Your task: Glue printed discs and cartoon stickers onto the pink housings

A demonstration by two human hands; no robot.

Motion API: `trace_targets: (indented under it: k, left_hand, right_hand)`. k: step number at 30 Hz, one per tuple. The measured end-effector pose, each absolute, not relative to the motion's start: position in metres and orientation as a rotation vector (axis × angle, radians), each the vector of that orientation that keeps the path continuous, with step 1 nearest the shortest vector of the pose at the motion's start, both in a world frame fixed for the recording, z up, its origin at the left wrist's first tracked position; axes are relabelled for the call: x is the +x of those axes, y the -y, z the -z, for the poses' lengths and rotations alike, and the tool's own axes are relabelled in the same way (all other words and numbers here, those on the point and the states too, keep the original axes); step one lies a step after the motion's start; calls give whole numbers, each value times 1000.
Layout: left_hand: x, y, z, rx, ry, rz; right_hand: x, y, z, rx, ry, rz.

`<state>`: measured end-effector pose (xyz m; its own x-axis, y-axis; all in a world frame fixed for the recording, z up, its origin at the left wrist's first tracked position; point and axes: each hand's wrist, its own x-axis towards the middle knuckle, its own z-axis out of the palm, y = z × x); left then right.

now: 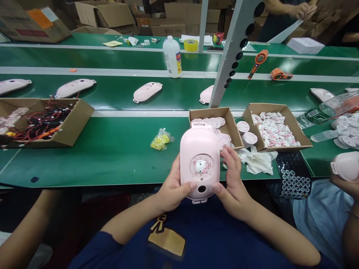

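A pale pink oval plastic case (200,140) is upright in front of me. It has a loop at each end, a round cartoon-cat emblem (201,166) in its middle and a dark oval spot below that. My left hand (175,185) grips its left edge, thumb on the front, other fingers partly hidden behind. At the right edge is my right hand (234,185), fingers apart, its thumb against the case's lower side. Just behind the case stands a carton of round pink-and-white discs (224,140).
Another carton (305,144) holds small cat-shaped pieces. Left are a bag of yellow bits (162,139) and a box of wires (80,123). More pink cases (147,92) lie along the green bench. A slanted metal post (230,48) rises ahead. Co-workers' arms (33,216) show on both sides.
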<state>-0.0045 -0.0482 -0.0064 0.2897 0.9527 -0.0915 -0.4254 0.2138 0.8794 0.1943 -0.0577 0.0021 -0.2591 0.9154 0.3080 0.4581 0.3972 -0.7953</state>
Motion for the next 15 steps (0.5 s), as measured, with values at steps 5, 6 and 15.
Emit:
trace_targets:
  k: [5, 6, 15]
  left_hand:
    - [-4, 51, 5, 884, -756, -1063]
    - [-4, 51, 6, 889, -767, -1062]
    - [-5, 54, 1, 1128, -775, -1079]
  right_hand:
    - [183, 53, 5, -1077, 1548, -1264]
    - [181, 52, 5, -1061, 1523, -1286]
    - [178, 52, 6, -1046, 1461, -1341]
